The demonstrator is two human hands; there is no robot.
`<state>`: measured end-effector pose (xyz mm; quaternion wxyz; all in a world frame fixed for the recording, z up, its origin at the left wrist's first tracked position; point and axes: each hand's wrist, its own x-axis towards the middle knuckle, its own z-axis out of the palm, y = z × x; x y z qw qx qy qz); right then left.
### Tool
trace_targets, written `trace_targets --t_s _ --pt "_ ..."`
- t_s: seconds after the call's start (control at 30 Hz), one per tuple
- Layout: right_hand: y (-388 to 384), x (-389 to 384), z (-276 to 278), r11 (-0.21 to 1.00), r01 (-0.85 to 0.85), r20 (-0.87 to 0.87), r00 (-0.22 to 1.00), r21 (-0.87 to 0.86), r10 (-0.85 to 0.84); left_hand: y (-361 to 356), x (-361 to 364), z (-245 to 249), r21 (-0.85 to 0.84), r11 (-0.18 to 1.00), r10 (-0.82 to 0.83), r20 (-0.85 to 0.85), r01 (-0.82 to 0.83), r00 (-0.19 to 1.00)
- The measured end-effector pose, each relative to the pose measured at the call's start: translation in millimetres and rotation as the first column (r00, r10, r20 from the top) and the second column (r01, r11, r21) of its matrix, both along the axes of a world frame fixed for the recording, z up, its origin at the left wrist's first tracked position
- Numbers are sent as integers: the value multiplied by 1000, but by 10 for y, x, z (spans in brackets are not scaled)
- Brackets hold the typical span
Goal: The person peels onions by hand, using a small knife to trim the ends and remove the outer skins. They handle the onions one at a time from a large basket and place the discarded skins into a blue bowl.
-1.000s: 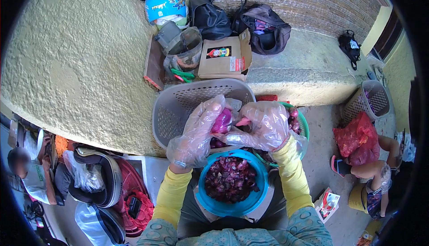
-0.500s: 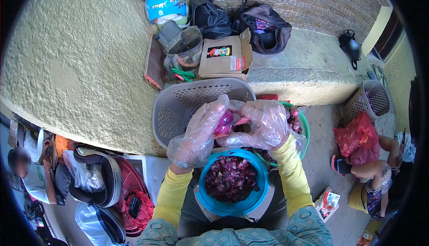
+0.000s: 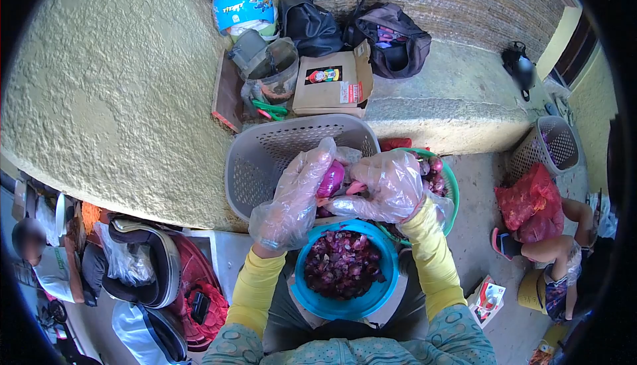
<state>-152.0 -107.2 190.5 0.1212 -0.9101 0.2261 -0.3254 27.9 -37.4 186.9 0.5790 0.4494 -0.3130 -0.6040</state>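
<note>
My left hand (image 3: 295,189), in a clear plastic glove, is closed around a shiny purple-red onion (image 3: 332,181). Opposite it, my right hand (image 3: 385,182), gloved the same way, has its fingers curled round a small pink handle (image 3: 357,187); whatever extends from that handle is hidden. Both hands are over the near side of a grey perforated basket (image 3: 242,173). Just below them, between my knees, a blue basin (image 3: 391,279) holds onion peels and pieces (image 3: 342,265). A green basket (image 3: 453,199) with red onions (image 3: 436,176) is partly behind my right hand.
Behind the basket, a ledge carries a cardboard box (image 3: 325,90), a clear bucket (image 3: 282,70), dark bags (image 3: 398,43) and a blue helmet (image 3: 245,7). At right, another person's leg (image 3: 547,252) is beside a red mesh sack (image 3: 527,202). Another person (image 3: 56,265) is at far left.
My right hand has drawn slightly away from the onion and lowered the pink handle. More of the onion's smooth purple surface shows in my left hand.
</note>
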Motion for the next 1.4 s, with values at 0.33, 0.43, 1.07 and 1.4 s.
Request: trace_targets --t_s 0.33,0.43,1.07,1.4 --pt "-13 17 26 991 76 76 995 -109 -68 19 54 29 -63 997 -37 196 50 980" --pt "-15 26 17 995 58 74 996 -78 -53 25 10 66 -46 998 -32 153 39 988" --pt "-18 27 23 999 25 46 999 29 -27 41 -16 51 -127 992 32 160 -11 987" --pt "-32 34 9 998 48 146 988 -35 -42 35 51 -11 -150 989 65 367 -10 928"
